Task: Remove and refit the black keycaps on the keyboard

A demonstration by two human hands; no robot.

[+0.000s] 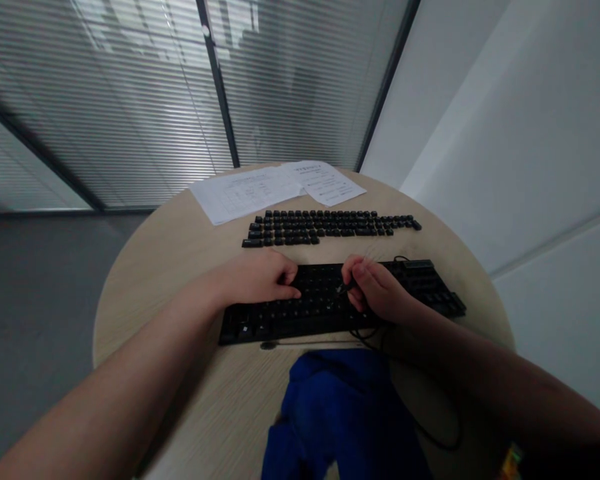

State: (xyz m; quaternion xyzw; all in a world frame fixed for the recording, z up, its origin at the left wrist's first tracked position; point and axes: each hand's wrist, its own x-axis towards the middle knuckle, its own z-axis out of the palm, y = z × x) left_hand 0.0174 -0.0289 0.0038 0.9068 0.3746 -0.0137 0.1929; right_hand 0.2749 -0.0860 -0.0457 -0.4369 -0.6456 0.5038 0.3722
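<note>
A black keyboard [293,327] lies across the table in front of me, many of its key positions without caps. My left hand [260,277] rests over its left part, fingers curled in and thumb stretched along the keys. Nothing shows between that thumb and the fingers. My right hand [375,287] is closed above the keyboard's middle right, pinching a small dark object [344,289] whose kind I cannot make out. Beyond the keyboard, loose black keycaps [325,223] stand lined up in several rows.
Printed paper sheets [250,193] lie at the round table's [145,267] far side. A thin rod with a dark end [268,346] lies along the keyboard's near edge. A black cable [447,445] loops at the right. Blue cloth [335,407] is closest to me. Blinds and a white wall stand behind.
</note>
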